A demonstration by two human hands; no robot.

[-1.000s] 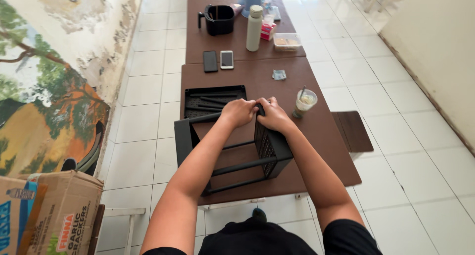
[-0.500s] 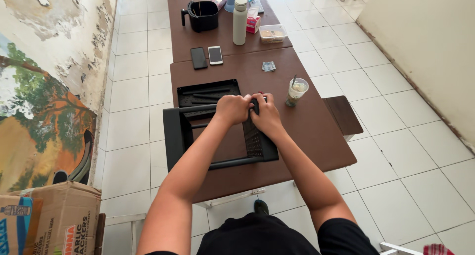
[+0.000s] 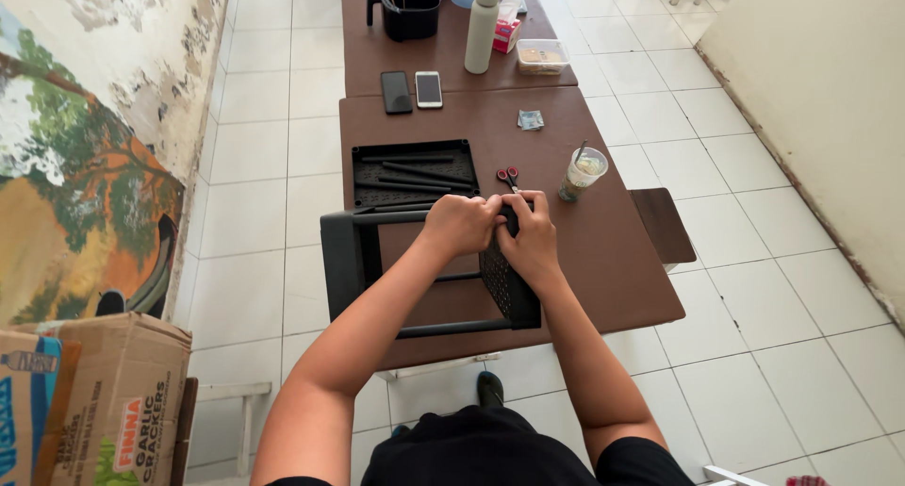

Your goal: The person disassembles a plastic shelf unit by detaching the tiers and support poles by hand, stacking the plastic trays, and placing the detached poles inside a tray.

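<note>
A black plastic shelf frame point(image 3: 424, 269) lies on its side at the near edge of the brown table point(image 3: 613, 260), its long axis running left to right. Left hand point(image 3: 459, 224) and right hand point(image 3: 531, 236) are both closed on its far top rail, beside the perforated black end panel point(image 3: 507, 283). A black tray of loose rods point(image 3: 413, 172) sits just beyond.

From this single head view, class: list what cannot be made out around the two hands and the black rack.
- Joint of the black rack: hidden under the left hand and right hand.
- Small part between the fingers: covered, cannot tell.
- Folded item on the brown table: too small to identify.
- Cardboard box: cut off by the left edge.
</note>
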